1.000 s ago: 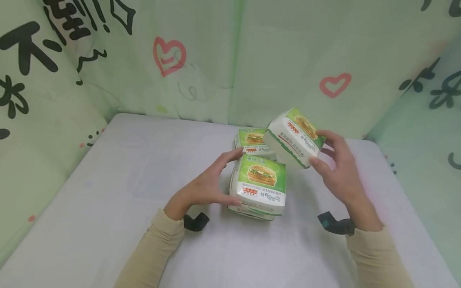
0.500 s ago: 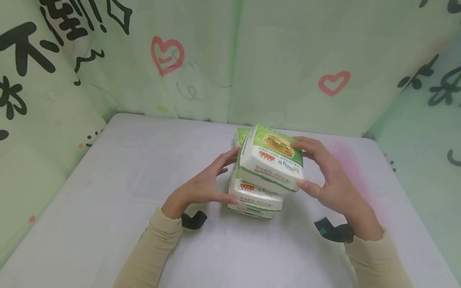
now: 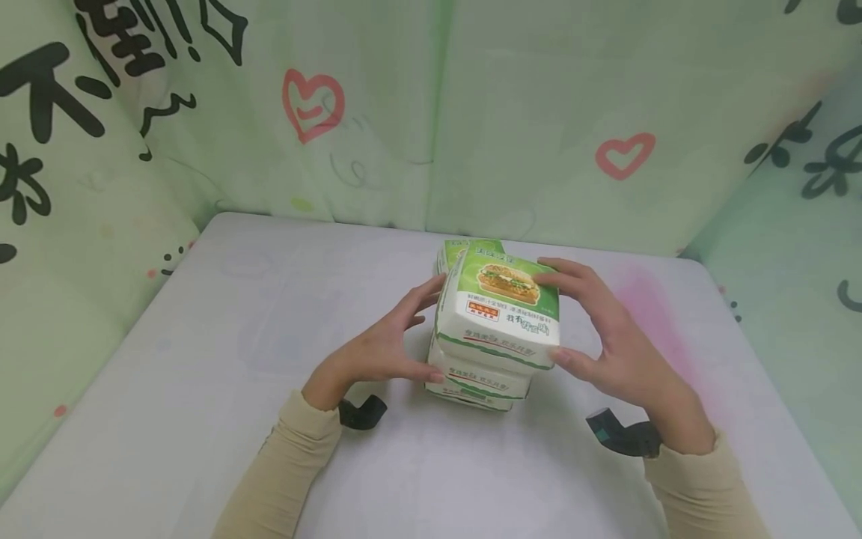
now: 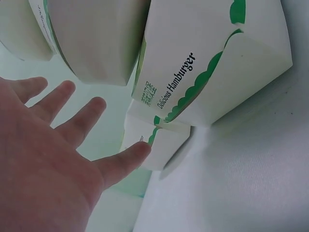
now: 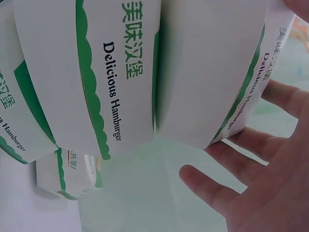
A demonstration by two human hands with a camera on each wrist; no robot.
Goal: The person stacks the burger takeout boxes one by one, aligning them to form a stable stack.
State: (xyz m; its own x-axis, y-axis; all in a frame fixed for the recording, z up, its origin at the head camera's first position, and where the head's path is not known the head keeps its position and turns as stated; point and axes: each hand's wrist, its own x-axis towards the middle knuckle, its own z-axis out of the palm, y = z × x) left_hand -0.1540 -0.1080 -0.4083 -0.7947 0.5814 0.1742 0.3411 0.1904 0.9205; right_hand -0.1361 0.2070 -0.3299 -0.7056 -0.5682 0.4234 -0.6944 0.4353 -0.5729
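From where I stand, the top box [image 3: 501, 311] of a stack on the white desk [image 3: 303, 299] sits between the thumb and fingers of the person's right grip [image 3: 606, 337], which pinches it at its right side, thumb by the near corner and fingers along the edge. It is directly above the middle box [image 3: 481, 380], a little askew to it; whether the grip bears any of its weight I can't tell. The left grip [image 3: 377, 348] is spread beside the stack's left side, thumb low by the middle box and fingers higher, near the top box; whether they touch I can't make out. The bottom box [image 3: 468, 397] stands on the desk, and a back box [image 3: 453, 253] shows just behind. The top box's green lid has a burger picture, 美味汉堡 at its far edge, a red label with writing too small to read, and a line starting 我有. Its near side carries small red characters over a line. On the right, the middle box's side plainly reads 美味汉堡 and "Delicious Hamburger"; the bottom box's left side repeats the English. I see no other brand I can read. Red hearts [image 3: 313, 105] and black characters [image 3: 43, 86], 不 among them, mark the cloth [image 3: 525, 97] behind.
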